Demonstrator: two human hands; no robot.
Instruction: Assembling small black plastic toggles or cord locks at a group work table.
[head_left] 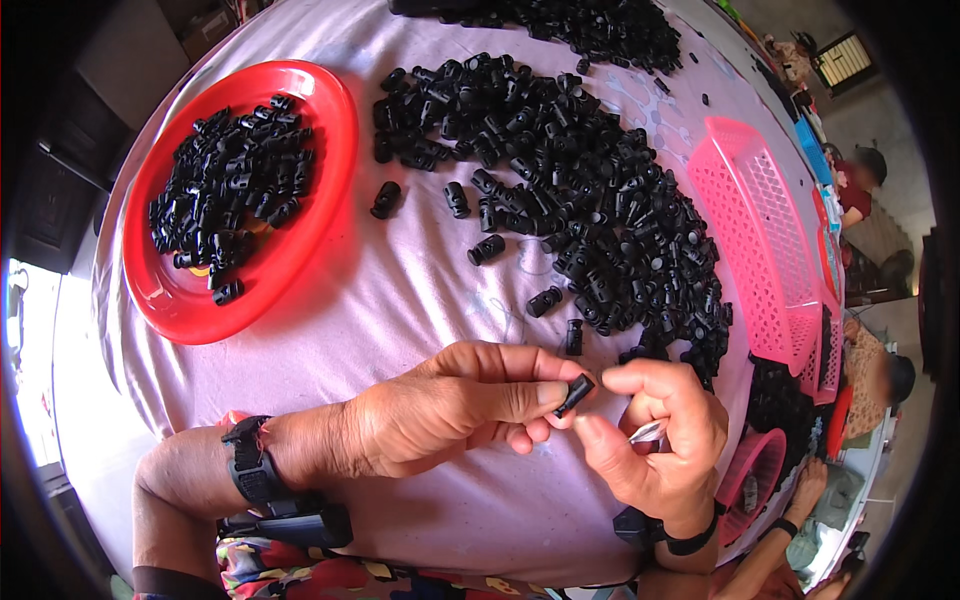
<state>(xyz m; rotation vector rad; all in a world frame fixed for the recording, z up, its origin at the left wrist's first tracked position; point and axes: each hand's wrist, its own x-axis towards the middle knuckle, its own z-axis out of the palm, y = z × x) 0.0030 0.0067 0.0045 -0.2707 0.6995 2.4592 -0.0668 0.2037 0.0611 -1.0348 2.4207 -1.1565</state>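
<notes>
My left hand (455,405) pinches a small black cord lock (574,396) between thumb and fingertips, above the cloth near me. Just to its right is my right hand (660,435), with thumb and forefinger close to the held piece but apart from each other. A small silvery object (646,433) is tucked in the curled fingers of that hand; its kind is hard to make out. Beyond both hands spreads a large heap of black cord locks (600,220). A few single cord locks (545,301) lie loose along its near edge.
At the left stands a red round tray (340,200) with a pile of black cord locks. Another black heap (600,30) lies at the far side. Pink baskets (750,220) line the right, with a pink bowl (755,480) nearer. Other people (870,395) sit farther right.
</notes>
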